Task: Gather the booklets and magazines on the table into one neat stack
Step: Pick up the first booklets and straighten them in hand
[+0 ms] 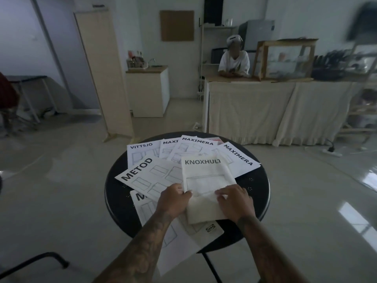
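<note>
Left hand [173,198] and right hand [234,201] pinch the KNOXHULT booklet [204,176] at the round worktop's [255,186] six o'clock; risk: loose METOD booklet [149,176] at nine o'clock overhangs and may slide off.

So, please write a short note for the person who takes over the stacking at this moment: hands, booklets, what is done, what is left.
Left hand: holds the left edge of the KNOXHULT booklet.
Right hand: rests on its lower right part; grip unclear.
Booklets: all spread in a fan on the round black table. METOD booklet at left, VITTSJÖ booklet behind it, three MAXIMERA booklets at the back and right, one more under the forearms, hanging over the near edge.
Done: no stack yet.
Left: gather all into one neat stack.
</note>
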